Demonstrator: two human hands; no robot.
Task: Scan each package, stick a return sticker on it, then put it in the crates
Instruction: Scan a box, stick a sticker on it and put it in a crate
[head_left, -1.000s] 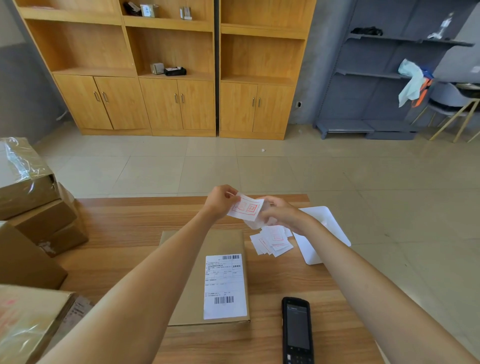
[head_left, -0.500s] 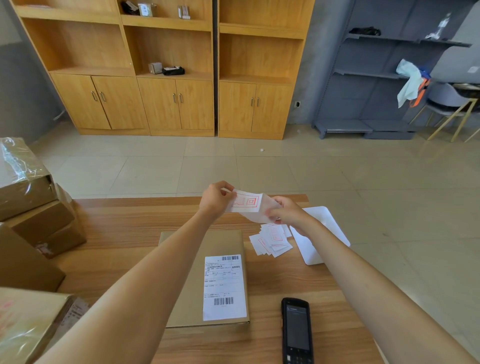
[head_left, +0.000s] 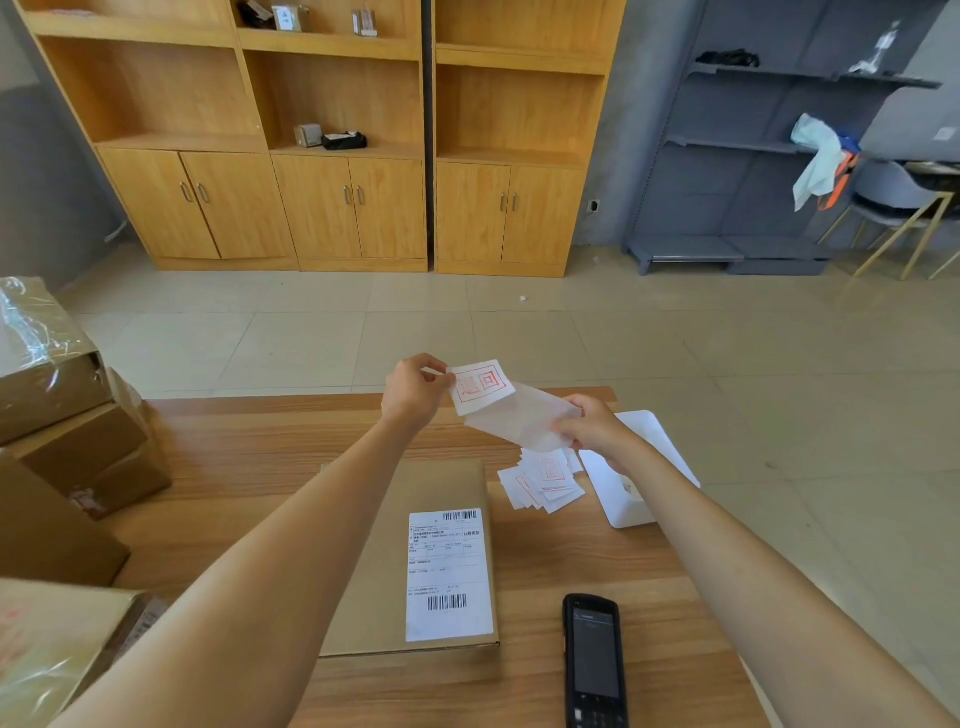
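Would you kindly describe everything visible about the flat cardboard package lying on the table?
The flat cardboard package is a thin brown rectangle lying flat on the wooden table, between the person's forearms. A white shipping label with barcodes at top and bottom covers its right part. No return sticker shows on it, and neither hand touches it. The black scanner lies apart, to its right.

Wooden cabinets (head_left: 332, 156) and grey shelving (head_left: 753, 156) line grey walls, floor apparently tiled.
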